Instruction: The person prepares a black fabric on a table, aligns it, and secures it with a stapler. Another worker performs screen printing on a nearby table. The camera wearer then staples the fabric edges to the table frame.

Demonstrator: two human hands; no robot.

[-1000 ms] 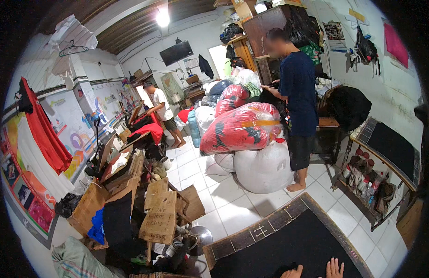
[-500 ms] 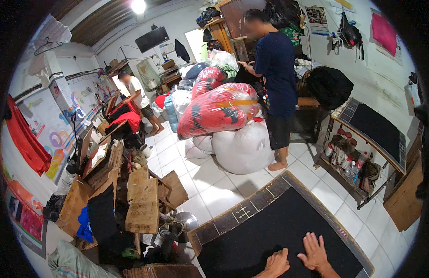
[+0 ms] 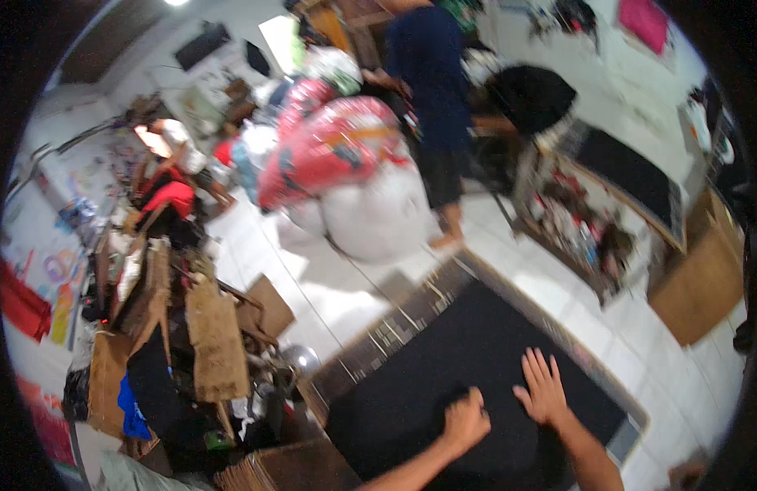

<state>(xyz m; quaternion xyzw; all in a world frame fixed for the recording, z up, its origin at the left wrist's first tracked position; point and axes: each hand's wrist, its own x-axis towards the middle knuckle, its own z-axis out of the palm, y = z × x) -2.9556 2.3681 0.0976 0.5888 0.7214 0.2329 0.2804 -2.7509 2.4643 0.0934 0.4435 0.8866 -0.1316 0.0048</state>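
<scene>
Black cloth (image 3: 428,368) lies spread over a framed board (image 3: 477,263) whose dark border carries pale line marks. Flat on the cloth, toward its right side, rests my right hand (image 3: 544,391), fingers stretched out and empty. My left hand (image 3: 466,424) is closed over the cloth, a little nearer and to the left of the other. Its fingers are curled in, and whatever they may hold is hidden by blur and the knuckles.
Cardboard and clutter (image 3: 219,340) stand on the left. Ahead, a red-filled plastic bag (image 3: 337,151) sits on a white sack (image 3: 378,217) beside a standing person (image 3: 428,82). Another person (image 3: 182,151) bends farther back. A second cloth-covered board (image 3: 624,172) tops a rack at right.
The view has tipped down and turned right, blurring the room. Both hands sit higher in the picture, showing more forearm. The right hand stays flat and the left closed.
</scene>
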